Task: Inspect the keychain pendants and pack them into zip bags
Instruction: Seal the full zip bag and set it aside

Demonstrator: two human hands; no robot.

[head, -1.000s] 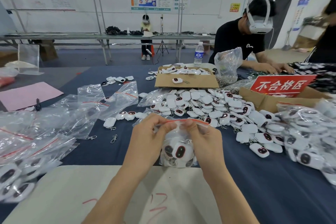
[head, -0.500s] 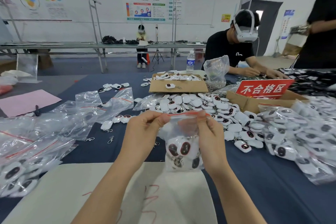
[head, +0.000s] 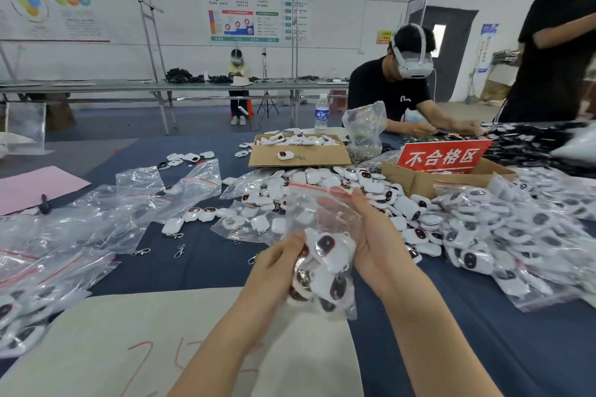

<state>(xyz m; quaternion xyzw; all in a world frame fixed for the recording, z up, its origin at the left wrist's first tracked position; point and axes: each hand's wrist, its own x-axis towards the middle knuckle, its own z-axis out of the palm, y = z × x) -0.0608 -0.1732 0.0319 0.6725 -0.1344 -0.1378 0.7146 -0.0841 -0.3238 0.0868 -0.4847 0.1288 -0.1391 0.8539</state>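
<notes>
A clear zip bag (head: 322,255) with a red seal strip stands upright between my hands, its lower half full of white keychain pendants with dark oval faces. My left hand (head: 279,264) grips the bag's lower left side around the pendants. My right hand (head: 374,242) holds the right side, fingers reaching up behind the plastic toward the seal. Behind the bag a big heap of loose pendants (head: 364,190) covers the blue table cloth (head: 483,332).
Empty zip bags (head: 106,213) and filled ones (head: 19,316) lie at left; filled bags (head: 503,245) pile up at right. Cardboard boxes (head: 300,156), a red sign (head: 443,156) and a white sheet (head: 161,348) are near. Other people work at the far right.
My hands left the bag's seal strip. The left hand dropped to the bag's lower side, the right slid down its right side, and the bag now stands taller between them.
</notes>
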